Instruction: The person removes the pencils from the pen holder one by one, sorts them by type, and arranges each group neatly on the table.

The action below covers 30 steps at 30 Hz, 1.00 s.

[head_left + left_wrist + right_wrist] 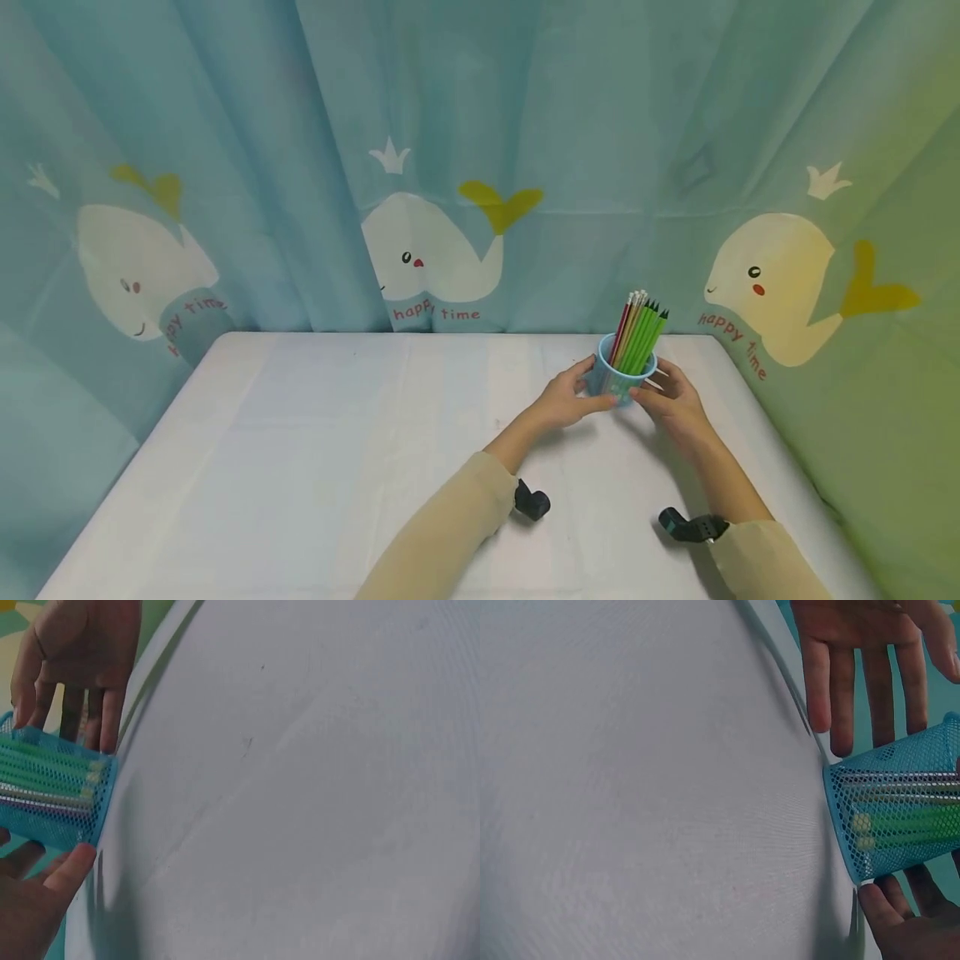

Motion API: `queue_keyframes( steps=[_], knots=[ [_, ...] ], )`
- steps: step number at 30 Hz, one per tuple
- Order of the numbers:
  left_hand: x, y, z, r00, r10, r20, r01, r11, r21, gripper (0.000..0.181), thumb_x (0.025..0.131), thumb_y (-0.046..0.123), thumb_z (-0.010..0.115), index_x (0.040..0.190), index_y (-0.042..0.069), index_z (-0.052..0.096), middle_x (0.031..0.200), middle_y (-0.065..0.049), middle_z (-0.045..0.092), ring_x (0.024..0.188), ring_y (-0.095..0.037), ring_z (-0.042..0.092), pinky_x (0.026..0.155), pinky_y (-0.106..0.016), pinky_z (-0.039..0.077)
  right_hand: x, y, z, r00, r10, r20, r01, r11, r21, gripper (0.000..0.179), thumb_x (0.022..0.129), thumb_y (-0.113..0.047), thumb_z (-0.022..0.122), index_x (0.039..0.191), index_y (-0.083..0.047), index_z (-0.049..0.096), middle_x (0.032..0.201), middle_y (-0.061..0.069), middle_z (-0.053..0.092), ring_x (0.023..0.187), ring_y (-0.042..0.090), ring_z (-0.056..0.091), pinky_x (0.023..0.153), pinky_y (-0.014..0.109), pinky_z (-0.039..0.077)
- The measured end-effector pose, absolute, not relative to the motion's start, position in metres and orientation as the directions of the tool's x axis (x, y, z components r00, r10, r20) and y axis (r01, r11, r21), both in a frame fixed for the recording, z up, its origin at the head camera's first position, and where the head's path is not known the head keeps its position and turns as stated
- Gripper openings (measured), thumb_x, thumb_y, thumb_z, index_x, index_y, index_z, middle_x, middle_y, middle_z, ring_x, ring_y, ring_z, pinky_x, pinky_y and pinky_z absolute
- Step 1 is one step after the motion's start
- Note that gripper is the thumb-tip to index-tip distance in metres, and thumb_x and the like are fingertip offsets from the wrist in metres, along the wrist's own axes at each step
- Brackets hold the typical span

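"What stood by the surface's (337,458) far right corner?"

"A blue cup (621,386), upright, full of pencils (641,337)."

"And around it?"

"The left hand (564,400) and right hand (677,406), wide, fingers fairly straight; whether the left touched, I couldn't tell."

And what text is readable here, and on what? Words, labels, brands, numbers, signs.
"happy time": curtain, by the left whale; skewed by the folds.
"happy time": curtain, under the middle whale.
"happy time": curtain, below the right whale.
Pencils: any print too small to read.
Mesh cup: no text seen.
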<state>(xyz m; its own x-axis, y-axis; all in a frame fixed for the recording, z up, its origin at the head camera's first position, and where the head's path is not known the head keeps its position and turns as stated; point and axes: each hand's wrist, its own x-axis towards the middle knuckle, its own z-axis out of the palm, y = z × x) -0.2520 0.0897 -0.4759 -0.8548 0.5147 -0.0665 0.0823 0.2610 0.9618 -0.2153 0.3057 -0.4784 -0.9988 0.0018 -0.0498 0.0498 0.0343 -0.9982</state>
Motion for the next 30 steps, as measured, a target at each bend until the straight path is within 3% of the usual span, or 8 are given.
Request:
queue_keyframes(
  steps=[14,20,30],
  knots=[
    [-0.240,0.079,-0.473,-0.862,0.502,-0.066,0.066,0.240,0.969,0.076,0.090,0.037,0.073,0.154,0.022,0.037,0.158,-0.001,0.039,0.137,-0.029,0.049,0.106,-0.036,0.049,-0.211,0.294,-0.474,-0.997,0.011,-0.081,0.082,0.030,-0.996,0.076,0.092,-0.005,0.067,0.155,-0.007,0.022,0.158,0.025,0.023,0.125,0.010,0.045,0.094,0.011,0.049],
    [-0.234,0.068,-0.472,-0.863,0.499,-0.075,0.057,0.244,0.968,0.073,0.091,0.037,0.073,0.154,0.024,0.038,0.157,0.000,0.041,0.137,-0.028,0.049,0.107,-0.038,0.049,-0.210,0.287,-0.477,-0.998,0.001,-0.070,0.070,0.054,-0.996,0.072,0.092,-0.006,0.068,0.152,-0.010,0.028,0.154,0.022,0.029,0.115,0.001,0.049,0.093,0.011,0.049],
    [-0.225,0.048,-0.471,-0.856,0.511,-0.075,0.065,0.251,0.966,0.072,0.093,0.035,0.071,0.154,0.018,0.037,0.157,-0.003,0.041,0.137,-0.031,0.049,0.108,-0.042,0.048,-0.205,0.273,-0.483,-0.999,-0.032,-0.041,0.039,0.076,-0.996,0.069,0.092,-0.005,0.068,0.150,-0.008,0.031,0.148,0.017,0.037,0.112,-0.001,0.054,0.092,0.012,0.049]
  ],
)
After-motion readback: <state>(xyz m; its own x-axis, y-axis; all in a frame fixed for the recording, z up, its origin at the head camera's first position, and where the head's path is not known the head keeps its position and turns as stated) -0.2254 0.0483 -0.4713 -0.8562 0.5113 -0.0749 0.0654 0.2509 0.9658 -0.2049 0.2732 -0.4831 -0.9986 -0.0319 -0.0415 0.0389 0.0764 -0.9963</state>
